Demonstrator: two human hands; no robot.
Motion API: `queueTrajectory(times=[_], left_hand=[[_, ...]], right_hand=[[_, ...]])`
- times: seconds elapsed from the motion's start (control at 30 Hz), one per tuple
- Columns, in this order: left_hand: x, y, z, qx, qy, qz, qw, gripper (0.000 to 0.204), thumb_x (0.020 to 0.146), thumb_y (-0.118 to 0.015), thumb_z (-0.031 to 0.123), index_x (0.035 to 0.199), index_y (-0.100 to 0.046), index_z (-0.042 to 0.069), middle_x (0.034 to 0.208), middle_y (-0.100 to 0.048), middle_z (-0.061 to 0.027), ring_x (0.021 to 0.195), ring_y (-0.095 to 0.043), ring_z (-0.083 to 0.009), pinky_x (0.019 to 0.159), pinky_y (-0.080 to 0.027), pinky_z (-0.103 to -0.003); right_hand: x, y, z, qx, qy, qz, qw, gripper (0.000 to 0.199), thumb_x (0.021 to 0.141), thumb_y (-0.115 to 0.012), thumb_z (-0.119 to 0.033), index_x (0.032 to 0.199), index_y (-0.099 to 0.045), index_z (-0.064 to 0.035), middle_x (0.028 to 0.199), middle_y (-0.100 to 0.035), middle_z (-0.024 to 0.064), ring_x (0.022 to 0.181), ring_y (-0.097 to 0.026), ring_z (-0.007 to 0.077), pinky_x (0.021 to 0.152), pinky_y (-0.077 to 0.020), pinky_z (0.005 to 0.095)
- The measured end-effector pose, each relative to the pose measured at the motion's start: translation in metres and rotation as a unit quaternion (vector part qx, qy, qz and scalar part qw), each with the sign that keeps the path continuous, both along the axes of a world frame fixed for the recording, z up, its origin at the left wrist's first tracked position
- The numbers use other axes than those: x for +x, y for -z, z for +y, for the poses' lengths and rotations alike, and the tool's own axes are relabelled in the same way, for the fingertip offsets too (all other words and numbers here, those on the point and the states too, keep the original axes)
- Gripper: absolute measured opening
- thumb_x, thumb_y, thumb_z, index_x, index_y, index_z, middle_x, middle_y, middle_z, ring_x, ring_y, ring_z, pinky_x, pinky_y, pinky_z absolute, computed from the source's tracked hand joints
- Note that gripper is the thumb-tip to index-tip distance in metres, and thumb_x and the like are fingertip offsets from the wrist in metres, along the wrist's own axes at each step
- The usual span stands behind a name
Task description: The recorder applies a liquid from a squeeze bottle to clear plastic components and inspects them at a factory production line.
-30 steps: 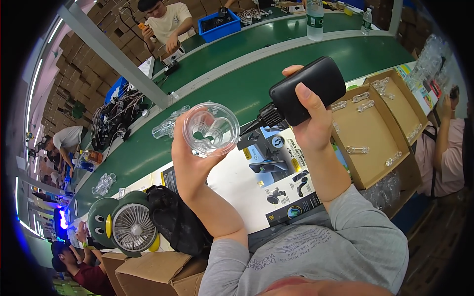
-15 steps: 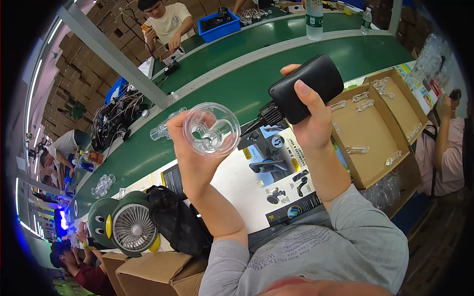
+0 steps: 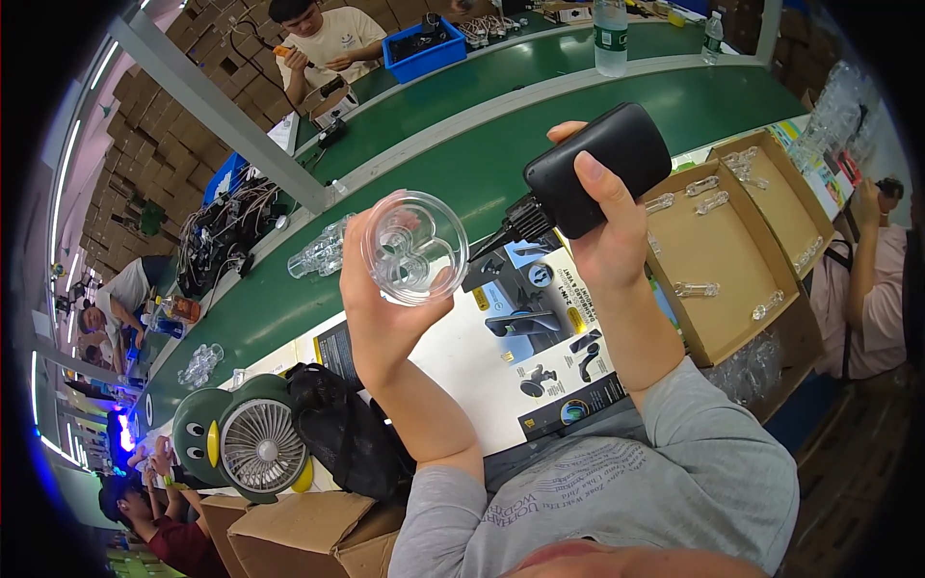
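While your left hand (image 3: 381, 308) is gripping the clear glass piece (image 3: 414, 247), your right hand (image 3: 602, 226) is clutching the black dispenser (image 3: 597, 169) at three o'clock. Cardboard trays (image 3: 732, 260) are sitting further right.

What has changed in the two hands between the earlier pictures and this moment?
Very little. The left hand has turned the clear round glass piece slightly, so its open end faces the camera more squarely. The right hand keeps the black device in the same grip, its nozzle still pointing at the glass. Nothing was let go.
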State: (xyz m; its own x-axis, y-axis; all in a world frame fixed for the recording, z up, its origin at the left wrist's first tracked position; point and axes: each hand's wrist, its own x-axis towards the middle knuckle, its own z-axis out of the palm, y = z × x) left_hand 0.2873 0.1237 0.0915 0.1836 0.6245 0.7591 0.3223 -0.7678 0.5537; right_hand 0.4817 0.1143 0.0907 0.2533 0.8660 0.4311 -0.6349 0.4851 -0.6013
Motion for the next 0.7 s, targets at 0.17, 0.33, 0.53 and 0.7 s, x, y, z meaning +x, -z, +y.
queueTrajectory(times=[0.17,0.33,0.53,0.7], left_hand=[[0.0045,0.0004,-0.0009,0.013,-0.016,0.028,0.999,0.063,0.049,-0.07,0.001,0.108,-0.051,0.001,0.095,-0.051,-0.0084,0.081,-0.052,-0.0178,0.076,-0.044,-0.03],[0.0069,0.0062,-0.002,-0.002,-0.04,0.009,0.999,0.058,0.057,-0.074,0.001,0.108,-0.047,0.002,0.095,-0.052,-0.0084,0.08,-0.052,-0.0163,0.076,-0.044,-0.028],[0.0024,0.008,-0.0001,0.006,-0.035,0.005,0.999,0.056,0.062,-0.075,0.002,0.108,-0.043,0.002,0.096,-0.055,-0.0095,0.085,-0.056,-0.0172,0.078,-0.044,-0.028],[0.0041,0.0046,-0.0003,0.02,-0.044,0.004,0.999,0.055,0.06,-0.076,0.003,0.106,-0.048,0.001,0.096,-0.054,-0.0103,0.087,-0.056,-0.0194,0.08,-0.044,-0.028]], right_hand=[[-0.001,0.0006,0.0002,0.0,-0.008,0.002,1.0,0.03,0.079,-0.059,-0.015,0.104,-0.049,-0.0021,0.101,-0.056,0.0096,0.079,-0.058,0.0145,0.068,-0.0519,0.027],[-0.002,0.0001,0.0003,0.008,0.002,-0.002,1.0,0.029,0.079,-0.059,-0.014,0.104,-0.049,-0.0025,0.102,-0.056,0.0098,0.079,-0.058,0.0145,0.067,-0.0522,0.0272],[-0.0024,0.0006,0.0012,0.01,0.002,0.002,1.0,0.029,0.079,-0.059,-0.013,0.104,-0.048,-0.0028,0.102,-0.056,0.0101,0.079,-0.059,0.0146,0.067,-0.0524,0.0274],[-0.0011,0.0011,0.0012,0.006,0.003,0.004,1.0,0.029,0.079,-0.059,-0.013,0.104,-0.047,-0.0031,0.102,-0.056,0.0103,0.079,-0.059,0.0147,0.067,-0.0524,0.0273]])
